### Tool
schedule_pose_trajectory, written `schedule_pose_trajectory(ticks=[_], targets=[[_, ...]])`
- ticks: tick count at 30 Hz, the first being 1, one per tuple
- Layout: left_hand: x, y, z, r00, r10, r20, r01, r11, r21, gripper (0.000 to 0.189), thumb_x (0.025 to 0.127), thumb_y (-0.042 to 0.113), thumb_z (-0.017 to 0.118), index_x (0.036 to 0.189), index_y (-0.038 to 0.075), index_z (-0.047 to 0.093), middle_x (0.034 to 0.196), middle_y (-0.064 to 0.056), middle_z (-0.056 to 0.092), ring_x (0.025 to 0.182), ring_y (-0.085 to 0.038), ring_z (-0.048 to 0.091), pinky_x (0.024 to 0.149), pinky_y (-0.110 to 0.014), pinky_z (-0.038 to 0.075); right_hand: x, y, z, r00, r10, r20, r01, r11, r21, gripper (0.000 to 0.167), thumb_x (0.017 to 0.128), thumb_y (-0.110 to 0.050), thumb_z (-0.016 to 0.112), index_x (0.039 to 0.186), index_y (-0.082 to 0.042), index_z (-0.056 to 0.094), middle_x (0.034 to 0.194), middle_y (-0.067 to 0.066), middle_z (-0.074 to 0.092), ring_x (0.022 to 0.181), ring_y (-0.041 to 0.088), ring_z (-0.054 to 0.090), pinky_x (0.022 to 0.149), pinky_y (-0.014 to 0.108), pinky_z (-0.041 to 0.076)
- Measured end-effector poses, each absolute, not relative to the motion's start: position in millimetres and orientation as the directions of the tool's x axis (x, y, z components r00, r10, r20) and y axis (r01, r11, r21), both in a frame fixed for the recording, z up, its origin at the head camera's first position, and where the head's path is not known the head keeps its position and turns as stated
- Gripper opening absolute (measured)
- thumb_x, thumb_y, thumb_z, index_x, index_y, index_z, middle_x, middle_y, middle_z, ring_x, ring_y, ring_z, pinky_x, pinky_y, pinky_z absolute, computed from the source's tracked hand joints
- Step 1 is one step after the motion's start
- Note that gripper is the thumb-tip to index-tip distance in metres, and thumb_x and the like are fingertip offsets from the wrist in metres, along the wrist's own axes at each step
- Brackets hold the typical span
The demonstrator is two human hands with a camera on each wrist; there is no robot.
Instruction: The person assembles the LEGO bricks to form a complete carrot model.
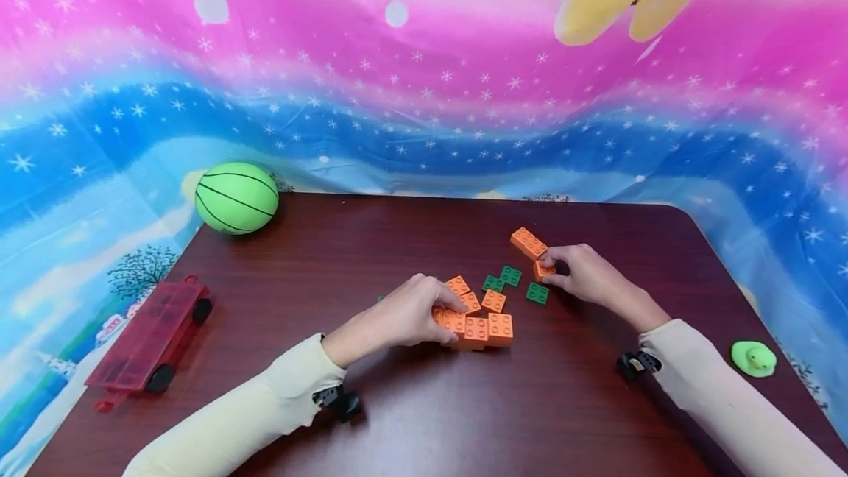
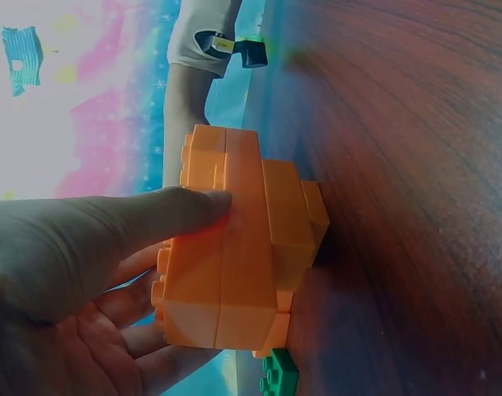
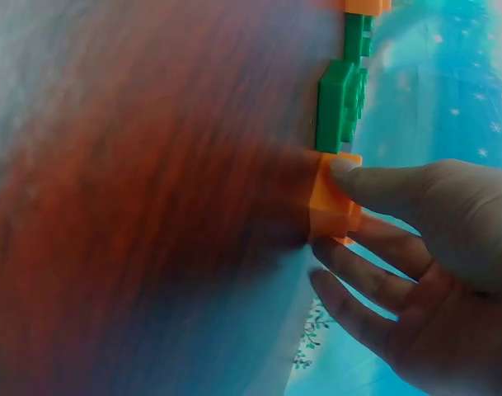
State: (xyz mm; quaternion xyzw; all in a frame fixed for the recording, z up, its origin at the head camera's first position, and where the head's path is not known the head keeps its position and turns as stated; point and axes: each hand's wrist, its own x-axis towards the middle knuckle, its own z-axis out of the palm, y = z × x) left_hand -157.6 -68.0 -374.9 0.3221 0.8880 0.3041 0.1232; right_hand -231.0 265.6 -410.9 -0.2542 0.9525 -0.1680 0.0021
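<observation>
My left hand (image 1: 414, 311) grips an assembly of orange toy bricks (image 1: 475, 330) near the middle of the table, thumb on its near side. In the left wrist view the thumb presses the stacked orange bricks (image 2: 246, 272), with the other fingers behind them. Farther right, my right hand (image 1: 586, 274) pinches a small orange brick (image 3: 335, 198) between thumb and fingers, low at the tabletop. A longer orange brick (image 1: 528, 241) lies just beyond that hand. Between the hands are loose green bricks (image 1: 537, 293) and a square orange brick (image 1: 493, 301).
On the dark wooden table (image 1: 318, 256) a green ball (image 1: 237, 199) sits at the back left. A translucent red wheeled toy (image 1: 149, 344) stands along the left edge. Near the right edge lies a small green duck toy (image 1: 754, 358). A patterned cloth (image 1: 424, 109) hangs behind.
</observation>
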Motion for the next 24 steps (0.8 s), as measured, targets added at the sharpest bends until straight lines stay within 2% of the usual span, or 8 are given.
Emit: schedule_pose_trajectory(ticks=[3, 8, 12, 16, 20, 24], targets=[[-158, -68, -375, -0.767, 0.642, -0.018, 0.494, 0.608, 0.622, 0.033, 0.082, 0.019, 0.088, 0.114, 0.011, 0.080, 0.110, -0.001, 0.079, 0.102, -0.013, 0.068, 0.083, -0.027, 0.056, -233, 265, -411, -0.869, -0.488, 0.080, -0.484, 0.808, -0.336, 0.014, 0.088, -0.007, 0.080, 0.100, -0.011, 0.074, 0.102, 0.010, 0.077, 0.083, 0.021, 0.065, 0.080, 0.044, 0.060], [-158, -69, -374, -0.775, 0.630, -0.041, 0.471, 0.620, 0.628, 0.034, 0.082, 0.019, 0.088, 0.114, 0.012, 0.080, 0.110, 0.000, 0.079, 0.102, -0.013, 0.068, 0.083, -0.028, 0.056, -230, 265, -413, -0.865, -0.498, 0.056, -0.488, 0.810, -0.325, 0.018, 0.090, -0.006, 0.078, 0.106, -0.009, 0.072, 0.107, 0.011, 0.076, 0.091, 0.023, 0.068, 0.086, 0.048, 0.060], [-156, -68, -373, -0.777, 0.627, -0.052, 0.462, 0.625, 0.630, 0.034, 0.082, 0.019, 0.088, 0.115, 0.012, 0.080, 0.111, 0.000, 0.079, 0.103, -0.014, 0.068, 0.084, -0.028, 0.056, -225, 265, -414, -0.871, -0.487, 0.059, -0.484, 0.833, -0.267, 0.019, 0.091, -0.008, 0.078, 0.108, -0.010, 0.071, 0.110, 0.012, 0.075, 0.098, 0.028, 0.070, 0.088, 0.052, 0.059], [-156, -67, -372, -0.775, 0.630, -0.049, 0.463, 0.619, 0.634, 0.035, 0.082, 0.018, 0.088, 0.116, 0.012, 0.080, 0.112, -0.001, 0.079, 0.104, -0.014, 0.069, 0.085, -0.029, 0.057, -220, 265, -408, -0.871, -0.474, 0.127, -0.491, 0.844, -0.215, 0.020, 0.089, -0.012, 0.080, 0.107, -0.012, 0.072, 0.110, 0.011, 0.076, 0.096, 0.029, 0.071, 0.085, 0.053, 0.060], [-157, -67, -373, -0.774, 0.632, -0.050, 0.468, 0.623, 0.626, 0.035, 0.082, 0.019, 0.088, 0.116, 0.012, 0.080, 0.111, 0.000, 0.079, 0.105, -0.014, 0.069, 0.086, -0.029, 0.057, -211, 258, -395, -0.828, -0.515, 0.222, -0.560, 0.782, -0.274, 0.021, 0.086, -0.014, 0.083, 0.104, -0.012, 0.073, 0.106, 0.008, 0.078, 0.094, 0.025, 0.073, 0.083, 0.047, 0.061], [-156, -68, -374, -0.774, 0.631, -0.047, 0.469, 0.622, 0.627, 0.035, 0.082, 0.019, 0.088, 0.115, 0.013, 0.080, 0.111, 0.000, 0.079, 0.104, -0.014, 0.070, 0.085, -0.028, 0.057, -195, 240, -377, -0.752, -0.580, 0.312, -0.659, 0.674, -0.334, 0.022, 0.084, -0.015, 0.085, 0.103, -0.013, 0.074, 0.103, 0.004, 0.079, 0.092, 0.018, 0.075, 0.078, 0.040, 0.062]])
